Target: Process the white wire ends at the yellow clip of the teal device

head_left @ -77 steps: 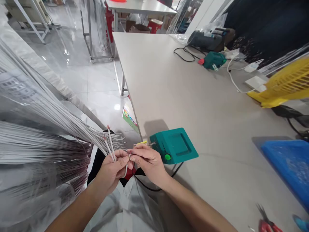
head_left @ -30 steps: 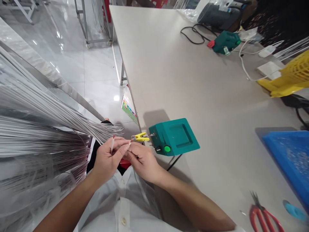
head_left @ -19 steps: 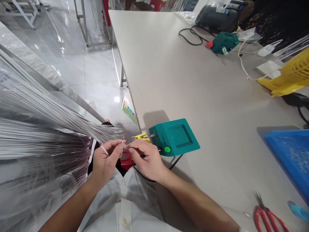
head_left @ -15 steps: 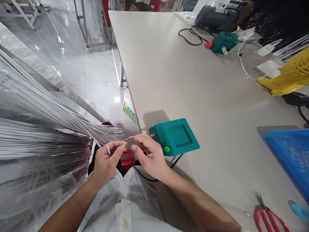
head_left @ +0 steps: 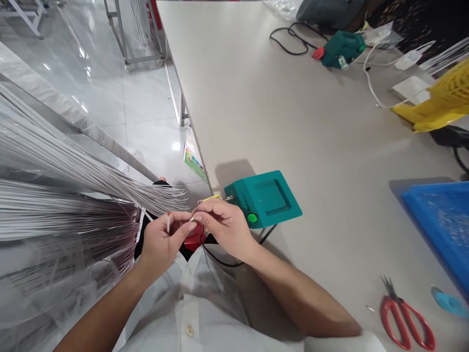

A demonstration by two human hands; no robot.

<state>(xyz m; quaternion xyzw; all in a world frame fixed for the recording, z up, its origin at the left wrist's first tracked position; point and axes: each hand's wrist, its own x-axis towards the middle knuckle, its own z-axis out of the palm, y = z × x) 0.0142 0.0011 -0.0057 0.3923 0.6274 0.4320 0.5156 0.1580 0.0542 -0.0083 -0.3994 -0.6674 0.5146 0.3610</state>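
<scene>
Working at the near edge of a pale desk (head_left: 293, 112), beside hanging bundles of white wires (head_left: 73, 171). Pinching 1 thin white wire (head_left: 168, 222) in the left hand (head_left: 161, 242), fingers closed on it. Nipping its other tip with the right hand (head_left: 223, 227), just beside the yellow clip (head_left: 210, 198) of the teal box (head_left: 267, 195). Not yet touching that clip, seemingly.

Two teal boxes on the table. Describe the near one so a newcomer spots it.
On the beige table, look at the near left edge, beside the right hand pinching a wire. The teal box there has a round green button and a yellow clip in front; the far box has a red end.
</scene>
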